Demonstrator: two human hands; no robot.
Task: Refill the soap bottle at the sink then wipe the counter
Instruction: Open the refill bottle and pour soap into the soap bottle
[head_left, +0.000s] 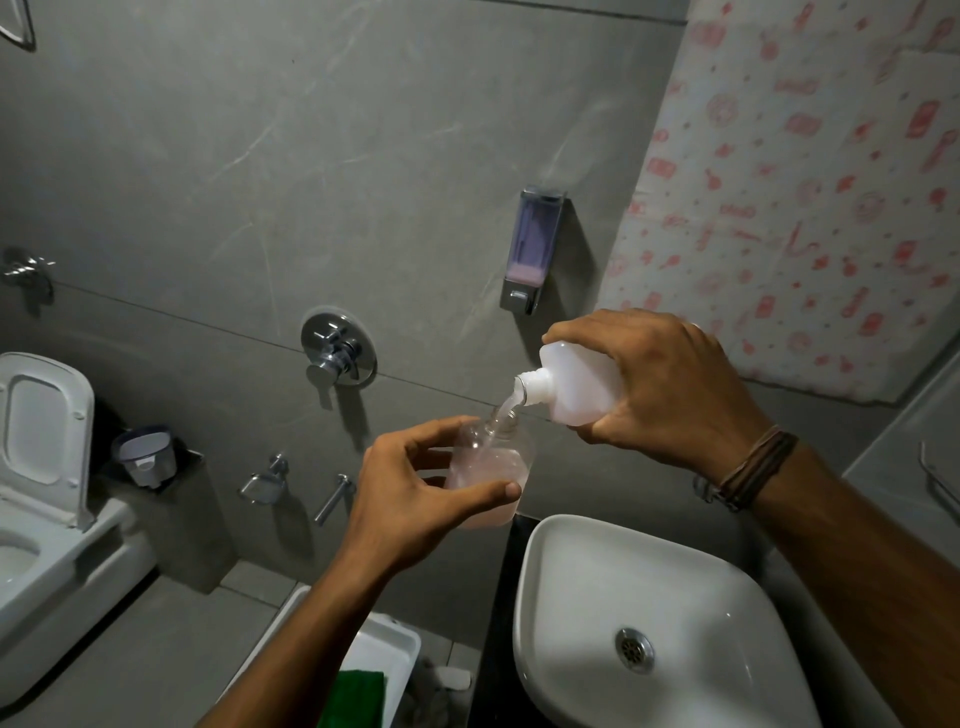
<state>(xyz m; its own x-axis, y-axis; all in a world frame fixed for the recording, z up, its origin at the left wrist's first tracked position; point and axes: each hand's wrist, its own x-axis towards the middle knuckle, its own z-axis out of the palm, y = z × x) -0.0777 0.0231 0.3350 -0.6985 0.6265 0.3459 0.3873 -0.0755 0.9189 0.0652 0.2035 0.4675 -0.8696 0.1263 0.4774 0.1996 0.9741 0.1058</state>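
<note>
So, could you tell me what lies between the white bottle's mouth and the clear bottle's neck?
In the head view, only a thin stream of liquid runs from the white bottle into the clear bottle; they don't touch.

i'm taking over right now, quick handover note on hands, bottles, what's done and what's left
Left hand: holds the clear plastic soap bottle upright, left of the white sink basin, partly filled with pinkish liquid.
Right hand: tilts the white plastic refill bottle, a stream running into the clear bottle's neck.
Done: both bottles open, pouring under way.
Left: finish filling, close bottles, wipe the counter; a green cloth lies in the white tub below.
</note>
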